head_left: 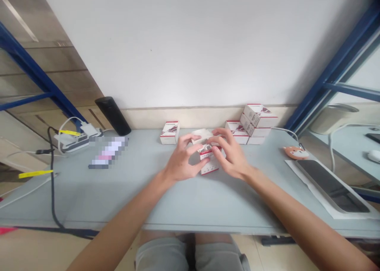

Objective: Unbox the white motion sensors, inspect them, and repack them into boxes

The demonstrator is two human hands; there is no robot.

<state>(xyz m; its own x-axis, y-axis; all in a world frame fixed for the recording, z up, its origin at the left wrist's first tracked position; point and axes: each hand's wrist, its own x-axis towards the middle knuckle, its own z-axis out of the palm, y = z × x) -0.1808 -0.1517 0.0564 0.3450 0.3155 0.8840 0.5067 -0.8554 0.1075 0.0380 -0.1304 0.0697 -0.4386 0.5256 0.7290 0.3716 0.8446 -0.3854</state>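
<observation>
A small white-and-red cardboard box (209, 166) stands on the table in front of me with its top flap (202, 135) raised. Something whitish and rounded shows in its opening, too small to name. My left hand (184, 160) grips the box's left side, thumb at the front and fingers bent over the top. My right hand (230, 154) is curled round the right side, its fingertips at the open top and the flap. The fingers partly cover the opening.
A similar box (170, 133) stands behind on the left, and several more are stacked (254, 122) at the back right. A black cylinder (113, 114), a power strip (78, 141) with cables and a blurred-out flat item (108, 154) lie left. Right are an orange pouch (297, 152) and a dark slab (332, 186).
</observation>
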